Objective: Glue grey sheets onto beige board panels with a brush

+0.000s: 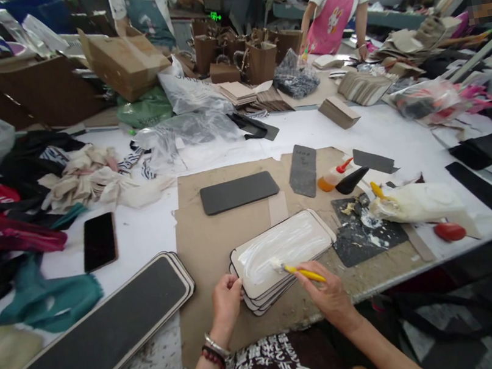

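My right hand (330, 295) is closed around a yellow-handled brush (308, 272). White glue-like paste coats its bristles, which rest on a pale rounded panel (291, 236) smeared with wet white streaks. This panel lies on top of a slightly fanned stack of similar dark-edged pieces. At the stack's near left corner, my left hand (226, 301) pinches the panel's edge between thumb and fingers. A dark grey rounded panel (238, 193) lies just beyond the stack. To the left are long dark panels (102, 335) with pale borders, piled together.
Brown cardboard (198, 235) covers the work area. On the right lie a paste-stained black board (361, 247), a white plastic container (424, 201), and an orange-liquid bottle (331, 179). A phone (99, 241) lies left. Brown bags (262, 62) and two people stand across the table.
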Tool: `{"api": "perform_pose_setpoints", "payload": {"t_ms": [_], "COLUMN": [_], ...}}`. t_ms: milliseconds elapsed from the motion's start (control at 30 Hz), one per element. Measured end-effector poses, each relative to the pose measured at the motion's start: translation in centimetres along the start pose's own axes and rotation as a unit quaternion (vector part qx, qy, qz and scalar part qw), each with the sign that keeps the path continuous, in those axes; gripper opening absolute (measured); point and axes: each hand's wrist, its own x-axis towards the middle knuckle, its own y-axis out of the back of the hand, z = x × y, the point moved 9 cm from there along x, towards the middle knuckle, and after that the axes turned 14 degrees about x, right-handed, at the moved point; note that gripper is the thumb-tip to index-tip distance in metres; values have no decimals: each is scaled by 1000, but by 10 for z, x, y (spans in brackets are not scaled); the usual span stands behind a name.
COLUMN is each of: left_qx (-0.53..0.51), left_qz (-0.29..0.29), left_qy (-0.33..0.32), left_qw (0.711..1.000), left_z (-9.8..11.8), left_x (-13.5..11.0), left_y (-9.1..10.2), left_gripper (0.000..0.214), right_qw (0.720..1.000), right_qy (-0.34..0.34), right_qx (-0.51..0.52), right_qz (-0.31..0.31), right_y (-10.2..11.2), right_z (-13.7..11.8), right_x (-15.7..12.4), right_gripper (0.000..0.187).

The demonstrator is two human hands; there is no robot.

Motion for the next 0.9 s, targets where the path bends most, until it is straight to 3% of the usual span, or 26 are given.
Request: {"api": "perform_pose_setpoints", "payload": {"t_ms": [67, 133, 200, 333, 400, 600, 767, 833, 900], "left_qx": [3, 8, 17, 34, 41, 48, 51, 47, 41], "left_qz": [8, 16, 23, 28, 27, 23, 28, 30, 31], "left_qy": [-3, -7, -12, -18, -17, -14, -19, -4, 7], "left_qw": [1000, 1000, 1000, 999, 999, 998, 998, 998, 999], "left_z": [0, -1, -1, 0, -1, -8, -11, -14, -16], "left_x": [-1, -2, -3, -3, -3, -2, -2, -2, -2], "left_y": [0, 1, 2, 2, 1, 0, -1, -1, -1], "left_gripper": [31, 29, 27, 27, 30, 35, 34, 36, 37], "right_qw": [999, 998, 1000, 997, 996, 998, 993, 998, 997], "right_qy": [4, 5, 9, 11, 13, 13, -27, -33, -35], "right_qx": [-38, -41, -7, 76, 91, 46, 103, 56, -30], "right_qz": [38, 45, 26, -18, -23, 44, -54, -10, 65], "right_y": [23, 25, 5, -55, -67, -31, -43, -16, 30], "right_z": [5, 2, -9, -24, -20, -12, -15, 4, 31], "right_x": [5, 10, 14, 27, 34, 23, -2, 1, 9], "right_gripper": [12, 13, 13, 14, 13, 13, 13, 14, 16]}}
